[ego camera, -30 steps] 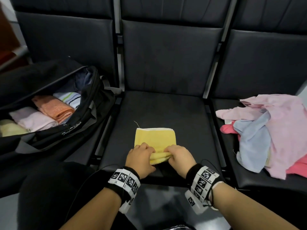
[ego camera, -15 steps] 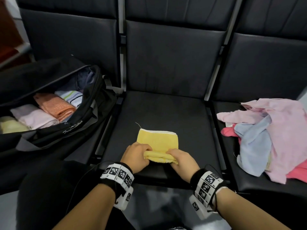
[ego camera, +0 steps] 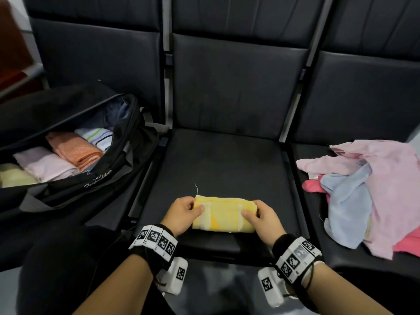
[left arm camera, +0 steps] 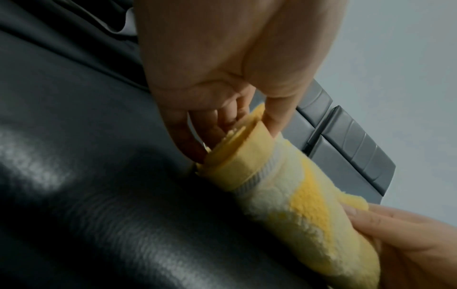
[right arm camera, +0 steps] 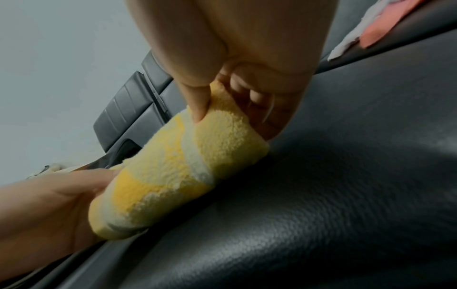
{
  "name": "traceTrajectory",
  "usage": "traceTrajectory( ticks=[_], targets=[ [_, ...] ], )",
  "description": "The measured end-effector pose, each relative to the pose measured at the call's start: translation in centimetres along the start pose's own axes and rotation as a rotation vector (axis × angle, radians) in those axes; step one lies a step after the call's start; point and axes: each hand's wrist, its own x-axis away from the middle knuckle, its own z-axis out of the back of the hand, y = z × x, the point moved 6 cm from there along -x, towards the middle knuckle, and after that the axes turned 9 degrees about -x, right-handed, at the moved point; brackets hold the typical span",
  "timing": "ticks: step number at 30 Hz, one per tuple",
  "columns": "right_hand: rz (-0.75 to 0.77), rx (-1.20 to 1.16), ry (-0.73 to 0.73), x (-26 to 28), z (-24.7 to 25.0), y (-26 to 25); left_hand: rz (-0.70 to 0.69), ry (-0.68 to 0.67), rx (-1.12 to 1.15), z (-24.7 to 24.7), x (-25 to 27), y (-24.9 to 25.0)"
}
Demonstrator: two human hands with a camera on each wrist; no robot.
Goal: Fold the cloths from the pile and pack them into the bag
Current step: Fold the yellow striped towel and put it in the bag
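While the yellow cloth [ego camera: 223, 213] lies as a tight roll at six o'clock on the middle seat [ego camera: 218, 162], the left hand [ego camera: 181, 215] clasps its left end, thumb on top and fingers curled round behind, and the right hand [ego camera: 261, 220] clasps the right end the same way, probably to stop the layers springing open before a lift. From the left wrist view the stacked folds show at the roll's end, pinched between thumb and fingers. Half a second ago only the near edge was turned over and a flat square still lay beyond the hands; now that flat part is gone into the roll. The bag [ego camera: 106, 178] waits open at nine o'clock, the pile [ego camera: 381, 189] at three.
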Motion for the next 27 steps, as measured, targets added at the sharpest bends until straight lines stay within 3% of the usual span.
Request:
traceTrajectory(
  ticks=[8,18,27],
  targets=[
    [-0.098,0.101,0.049,-1.6,-0.7,0.2,0.041,0.103,-0.068,-0.3,-0.6,-0.6],
    [-0.263,0.321,-0.171,-2.9,-1.6,0.7,0.178,0.113,-0.168,-0.7,-0.6,-2.1],
    [-0.241,0.236,-0.225,-1.9,-1.6,-0.2,0.274,0.069,-0.065,-0.6,0.2,-2.8]
  ],
)
